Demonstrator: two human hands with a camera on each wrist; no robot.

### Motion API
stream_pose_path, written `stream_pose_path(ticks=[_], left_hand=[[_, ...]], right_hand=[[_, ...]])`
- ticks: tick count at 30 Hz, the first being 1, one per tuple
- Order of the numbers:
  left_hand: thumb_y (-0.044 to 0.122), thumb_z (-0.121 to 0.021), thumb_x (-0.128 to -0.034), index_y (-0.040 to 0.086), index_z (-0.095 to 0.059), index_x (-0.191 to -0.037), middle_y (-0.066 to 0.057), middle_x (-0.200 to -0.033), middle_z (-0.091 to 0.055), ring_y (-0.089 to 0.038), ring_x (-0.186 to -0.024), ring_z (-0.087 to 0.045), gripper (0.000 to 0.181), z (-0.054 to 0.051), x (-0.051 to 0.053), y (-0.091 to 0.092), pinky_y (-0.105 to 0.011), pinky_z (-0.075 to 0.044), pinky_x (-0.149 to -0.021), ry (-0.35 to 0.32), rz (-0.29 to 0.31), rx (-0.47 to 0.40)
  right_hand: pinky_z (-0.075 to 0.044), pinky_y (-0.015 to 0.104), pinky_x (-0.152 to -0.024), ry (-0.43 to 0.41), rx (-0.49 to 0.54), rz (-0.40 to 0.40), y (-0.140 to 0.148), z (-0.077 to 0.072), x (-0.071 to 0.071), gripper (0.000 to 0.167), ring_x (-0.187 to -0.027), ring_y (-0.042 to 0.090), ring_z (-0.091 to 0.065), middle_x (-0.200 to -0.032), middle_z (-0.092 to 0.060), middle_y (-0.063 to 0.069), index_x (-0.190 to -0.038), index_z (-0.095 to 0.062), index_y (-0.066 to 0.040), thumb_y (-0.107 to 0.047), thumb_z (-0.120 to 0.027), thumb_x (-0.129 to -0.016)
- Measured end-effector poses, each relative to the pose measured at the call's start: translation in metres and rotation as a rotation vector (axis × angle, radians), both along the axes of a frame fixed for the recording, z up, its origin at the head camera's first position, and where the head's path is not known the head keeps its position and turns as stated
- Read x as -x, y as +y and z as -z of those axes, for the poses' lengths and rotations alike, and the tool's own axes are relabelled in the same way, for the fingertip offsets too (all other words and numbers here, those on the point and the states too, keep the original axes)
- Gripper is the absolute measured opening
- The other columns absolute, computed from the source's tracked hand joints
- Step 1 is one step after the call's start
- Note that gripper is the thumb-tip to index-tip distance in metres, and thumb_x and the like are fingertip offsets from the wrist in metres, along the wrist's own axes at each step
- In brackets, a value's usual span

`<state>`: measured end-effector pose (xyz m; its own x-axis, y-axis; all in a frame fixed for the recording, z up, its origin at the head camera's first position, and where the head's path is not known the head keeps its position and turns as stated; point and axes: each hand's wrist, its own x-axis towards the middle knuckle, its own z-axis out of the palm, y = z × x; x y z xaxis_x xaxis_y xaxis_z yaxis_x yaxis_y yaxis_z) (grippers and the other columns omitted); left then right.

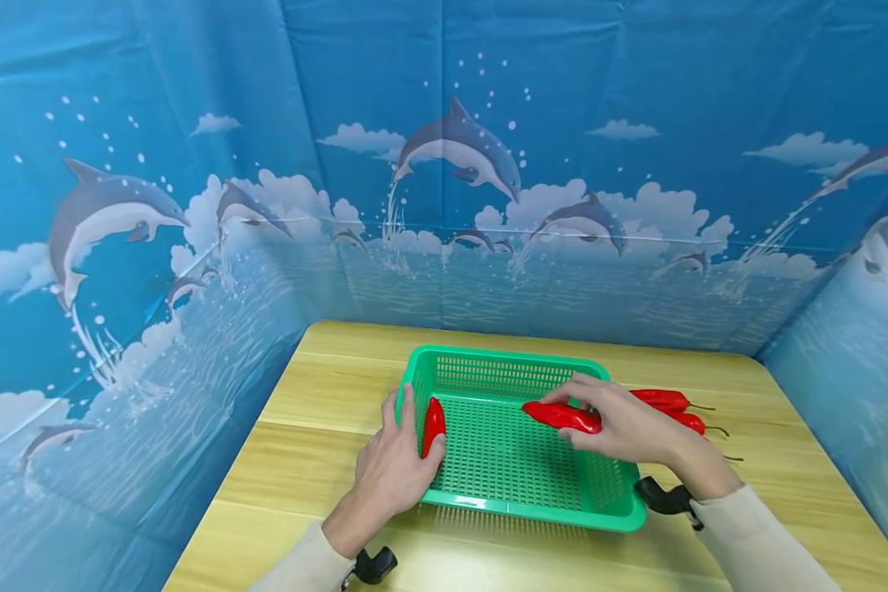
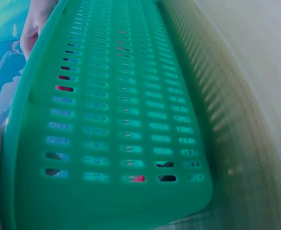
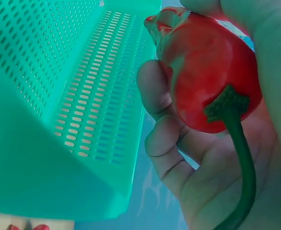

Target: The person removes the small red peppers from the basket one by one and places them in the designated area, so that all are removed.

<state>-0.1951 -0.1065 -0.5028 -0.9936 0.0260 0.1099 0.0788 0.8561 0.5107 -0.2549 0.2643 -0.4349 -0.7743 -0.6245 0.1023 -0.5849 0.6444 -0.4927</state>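
A green plastic basket (image 1: 518,515) with slotted walls stands on the wooden table. My left hand (image 1: 394,460) holds its left rim, the thumb inside the basket and the fingers along the rim. Close to that thumb, a red chili pepper (image 1: 432,423) lies inside against the left wall. My right hand (image 1: 622,419) grips another red chili pepper (image 1: 562,416) over the right part of the basket. In the right wrist view this chili pepper (image 3: 212,72) shows its curved green stem. The left wrist view shows mainly the basket's slotted side (image 2: 116,120).
Several more red chili peppers (image 1: 662,400) lie on the table (image 1: 326,386) right of the basket, partly hidden by my right hand and forearm. A blue dolphin-print curtain (image 1: 444,271) stands behind the table and at both sides.
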Motion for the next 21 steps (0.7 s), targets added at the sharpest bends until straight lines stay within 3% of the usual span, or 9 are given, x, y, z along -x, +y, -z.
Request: stream_pose_path(ticks=[12,21], left_hand=[[0.050,-0.067,-0.1111,0.006,-0.020,-0.187,-0.022,-0.190,-0.030,-0.015,-0.048,-0.048,0.099,0.002,0.001,0.002,-0.030,-0.042,-0.044,0.017,-0.006,0.012],[0.047,-0.068,-0.1114,0.006,-0.020,-0.187,-0.021,-0.190,-0.030,-0.015,-0.048,-0.048,0.099,0.001,0.000,0.002,-0.030,-0.041,-0.043,0.018,-0.014,0.001]], right_hand=[[-0.045,0.024,-0.066,0.015,0.015,0.032,0.020,0.002,-0.005,0.041,-0.085,0.003,-0.055,-0.123,-0.070,-0.007,-0.142,-0.077,-0.028,-0.019,-0.085,-0.103],[-0.046,0.025,-0.063,-0.004,0.042,0.050,0.034,0.003,-0.009,0.045,-0.076,0.000,-0.056,-0.118,-0.068,-0.003,-0.144,-0.075,-0.026,-0.011,-0.083,-0.102]])
